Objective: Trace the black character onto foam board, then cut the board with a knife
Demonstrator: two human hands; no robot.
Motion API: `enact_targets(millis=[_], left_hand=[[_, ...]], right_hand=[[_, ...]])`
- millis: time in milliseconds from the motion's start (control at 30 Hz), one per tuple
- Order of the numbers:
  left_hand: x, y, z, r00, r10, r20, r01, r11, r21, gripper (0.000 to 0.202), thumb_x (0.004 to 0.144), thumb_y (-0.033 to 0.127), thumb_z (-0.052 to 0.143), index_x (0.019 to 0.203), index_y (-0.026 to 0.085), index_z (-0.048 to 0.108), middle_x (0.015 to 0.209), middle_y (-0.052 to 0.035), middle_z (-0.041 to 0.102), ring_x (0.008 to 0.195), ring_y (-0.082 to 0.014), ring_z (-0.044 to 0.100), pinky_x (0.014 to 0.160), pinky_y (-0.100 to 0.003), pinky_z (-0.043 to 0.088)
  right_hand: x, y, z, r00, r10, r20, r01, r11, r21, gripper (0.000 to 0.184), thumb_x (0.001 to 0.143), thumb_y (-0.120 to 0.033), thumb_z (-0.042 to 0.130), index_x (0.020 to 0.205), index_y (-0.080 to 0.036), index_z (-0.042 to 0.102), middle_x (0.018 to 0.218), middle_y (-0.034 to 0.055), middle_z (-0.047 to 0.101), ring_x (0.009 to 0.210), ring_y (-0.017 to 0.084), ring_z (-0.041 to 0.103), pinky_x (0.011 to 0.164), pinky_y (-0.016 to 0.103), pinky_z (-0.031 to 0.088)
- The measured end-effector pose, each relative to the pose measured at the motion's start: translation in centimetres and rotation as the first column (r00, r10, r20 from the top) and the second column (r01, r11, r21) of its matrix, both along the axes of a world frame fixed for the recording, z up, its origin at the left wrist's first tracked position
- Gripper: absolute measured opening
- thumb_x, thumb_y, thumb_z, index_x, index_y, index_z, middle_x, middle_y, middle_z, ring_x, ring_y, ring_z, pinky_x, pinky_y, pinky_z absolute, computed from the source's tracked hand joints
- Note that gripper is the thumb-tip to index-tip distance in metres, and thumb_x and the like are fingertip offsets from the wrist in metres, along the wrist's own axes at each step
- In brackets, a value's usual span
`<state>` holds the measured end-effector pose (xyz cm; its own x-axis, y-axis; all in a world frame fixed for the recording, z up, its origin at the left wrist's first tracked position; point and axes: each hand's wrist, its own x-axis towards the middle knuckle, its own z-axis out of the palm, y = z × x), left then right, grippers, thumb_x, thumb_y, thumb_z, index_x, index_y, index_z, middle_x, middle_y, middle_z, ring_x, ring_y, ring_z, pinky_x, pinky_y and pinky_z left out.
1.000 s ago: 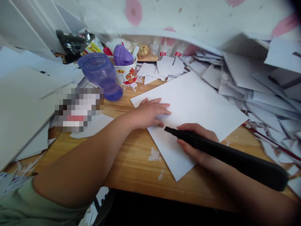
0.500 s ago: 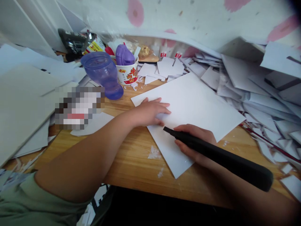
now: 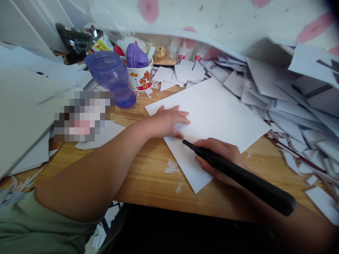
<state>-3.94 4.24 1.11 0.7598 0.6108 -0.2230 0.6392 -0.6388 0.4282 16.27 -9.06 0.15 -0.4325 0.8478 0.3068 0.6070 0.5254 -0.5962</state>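
Note:
A white board (image 3: pixel 214 102) lies at an angle on the wooden table in front of me. My left hand (image 3: pixel 169 121) rests on its left part, fingers spread and pressing flat. In my right hand (image 3: pixel 225 150) is a long black utility knife (image 3: pixel 254 181), its thick handle pointing toward me at the lower right. The knife's narrow tip is over the board, close to my left thumb; I cannot make out its blade or whether it touches the surface.
Cut white pieces (image 3: pixel 286 106) pile up along the right. Larger sheets (image 3: pixel 21 102) are stacked at the left. A blue translucent boot-shaped cup (image 3: pixel 111 77) and a paper tub (image 3: pixel 140 79) holding a purple item (image 3: pixel 136 56) stand behind. White shavings (image 3: pixel 172 165) lie near the table's front edge.
The whole view has shifted slightly, so everything sits a little further left and higher. Both hands keep nearly the same place on the board, the knife's handle end slightly shifted.

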Motion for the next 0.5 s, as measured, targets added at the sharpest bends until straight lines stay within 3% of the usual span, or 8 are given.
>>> enact_targets(millis=[500], left_hand=[[-0.03,0.14,-0.16,1.000,-0.003,0.001,0.003,1.000,-0.005,0.058,0.073,0.046,0.071,0.127,0.035,0.053,0.151,0.0014,0.034,0.144,-0.0305,0.012,0.109,-0.064,0.005]], right_hand=[[0.52,-0.69,0.23,1.000,0.010,-0.025,-0.010,1.000,0.005,0.027,0.084,-0.018,0.060,0.110,-0.019,0.058,0.086,0.0028,0.065,0.069,0.012,0.061,0.061,0.023,0.049]])
